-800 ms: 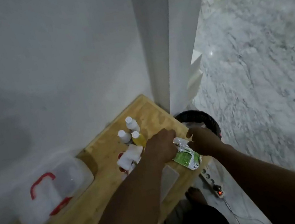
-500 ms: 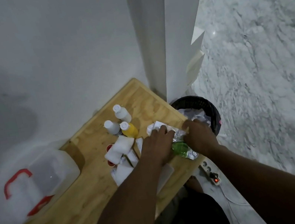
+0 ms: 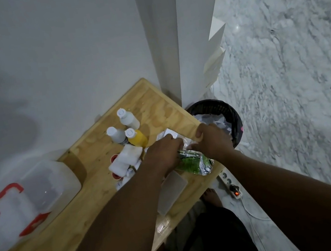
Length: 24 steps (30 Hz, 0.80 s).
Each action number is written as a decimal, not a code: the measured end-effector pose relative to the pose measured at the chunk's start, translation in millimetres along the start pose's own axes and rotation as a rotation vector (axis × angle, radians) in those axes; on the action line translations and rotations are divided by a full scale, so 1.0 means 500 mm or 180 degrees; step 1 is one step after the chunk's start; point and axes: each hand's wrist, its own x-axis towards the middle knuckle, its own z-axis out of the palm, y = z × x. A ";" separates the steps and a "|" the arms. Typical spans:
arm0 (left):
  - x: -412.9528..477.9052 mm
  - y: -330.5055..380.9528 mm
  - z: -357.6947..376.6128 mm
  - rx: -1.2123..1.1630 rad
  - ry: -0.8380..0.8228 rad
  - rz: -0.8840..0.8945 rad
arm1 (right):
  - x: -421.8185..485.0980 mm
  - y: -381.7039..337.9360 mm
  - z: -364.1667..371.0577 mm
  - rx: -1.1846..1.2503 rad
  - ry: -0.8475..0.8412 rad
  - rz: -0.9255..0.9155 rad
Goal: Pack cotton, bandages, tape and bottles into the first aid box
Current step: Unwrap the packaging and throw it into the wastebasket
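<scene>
while left hand (image 3: 162,154) and right hand (image 3: 211,141) clutch green packet (image 3: 195,162), bottles (image 3: 138,138) stand behind; box (image 3: 45,187) far left

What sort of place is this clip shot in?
Likely a home room corner: plywood table against a white wall, marble-pattern floor, a black waste bin and a power strip beside it.

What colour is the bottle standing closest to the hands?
The bottle is yellow with a white cap, seen clearly in the head view.
</scene>
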 end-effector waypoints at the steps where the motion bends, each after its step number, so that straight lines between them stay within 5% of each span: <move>1: -0.002 -0.001 -0.005 -0.0024 0.0021 -0.0010 | 0.000 -0.002 0.002 -0.0055 0.0043 -0.0011; 12: -0.012 -0.010 -0.050 0.0071 0.0096 0.0023 | -0.005 0.005 0.000 0.0263 0.0391 -0.0004; 20: -0.004 -0.004 -0.056 0.0158 0.0060 -0.0032 | 0.023 0.020 -0.004 0.0167 0.0431 0.0858; 24: 0.016 0.001 -0.070 0.0175 0.0205 0.0009 | 0.038 0.040 -0.049 0.0935 0.0690 0.0798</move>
